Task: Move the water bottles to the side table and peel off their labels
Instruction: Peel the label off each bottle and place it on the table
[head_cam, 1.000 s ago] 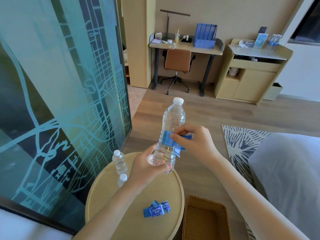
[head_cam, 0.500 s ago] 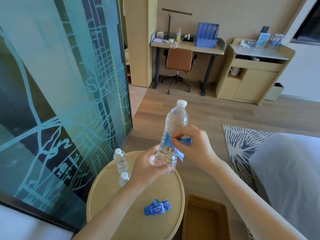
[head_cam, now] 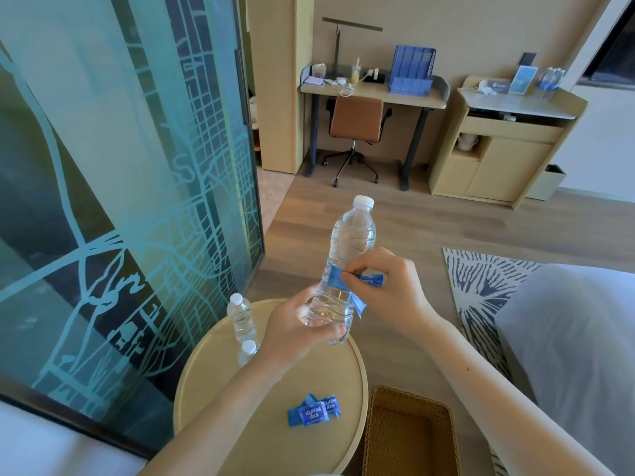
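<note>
Frosted glass panel [head_cam: 120, 201] far left, round table [head_cam: 220, 379] below w/ two bare bottles [head_cam: 241, 319] parked at its edge, out of the way. Left hand [head_cam: 295, 329] fingers wrapped round the held bottle [head_cam: 343, 269] base to steady it above the table. Right hand [head_cam: 388, 286] fingers pinch the blue label [head_cam: 369, 280], half off. Peeled labels [head_cam: 314, 410] lie by the wicker basket [head_cam: 409, 434].

Blue label [head_cam: 335, 280] on clear bottle [head_cam: 347, 255] (white cap [head_cam: 363, 202]); tan table [head_cam: 213, 383]; navy-and-white streaked rug [head_cam: 481, 286].

Two bare forearms and hands [head_cam: 385, 286] (no sleeves, rings or watch in view)
</note>
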Tool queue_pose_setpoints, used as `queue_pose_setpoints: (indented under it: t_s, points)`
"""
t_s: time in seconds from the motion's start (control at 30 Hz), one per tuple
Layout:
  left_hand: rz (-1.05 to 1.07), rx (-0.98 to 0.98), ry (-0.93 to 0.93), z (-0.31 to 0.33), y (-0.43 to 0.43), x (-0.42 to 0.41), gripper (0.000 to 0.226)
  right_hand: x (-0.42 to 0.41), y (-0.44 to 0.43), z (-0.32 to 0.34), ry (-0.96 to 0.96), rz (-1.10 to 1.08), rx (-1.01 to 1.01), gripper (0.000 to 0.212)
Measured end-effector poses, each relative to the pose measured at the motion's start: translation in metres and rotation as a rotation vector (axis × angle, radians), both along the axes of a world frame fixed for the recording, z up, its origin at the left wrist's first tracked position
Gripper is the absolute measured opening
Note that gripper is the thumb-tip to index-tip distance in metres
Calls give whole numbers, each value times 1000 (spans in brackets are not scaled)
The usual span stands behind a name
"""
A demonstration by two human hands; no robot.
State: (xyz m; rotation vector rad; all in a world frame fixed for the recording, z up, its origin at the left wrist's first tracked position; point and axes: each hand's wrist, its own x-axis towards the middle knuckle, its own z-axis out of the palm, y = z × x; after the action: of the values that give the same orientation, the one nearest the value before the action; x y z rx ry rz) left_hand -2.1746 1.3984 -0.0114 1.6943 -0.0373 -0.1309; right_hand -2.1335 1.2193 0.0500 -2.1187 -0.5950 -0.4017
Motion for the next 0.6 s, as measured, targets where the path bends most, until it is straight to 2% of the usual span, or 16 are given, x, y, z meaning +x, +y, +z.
queue_pose_setpoints:
  t_s: [0.4,0.6]
  points:
    - [-4,-22,10,-1,1,0,54,-1,-1,0,9,43,2,14]
    - [29,-58,36,-2,-1,0,56,-7,2,5,81,100,87,14]
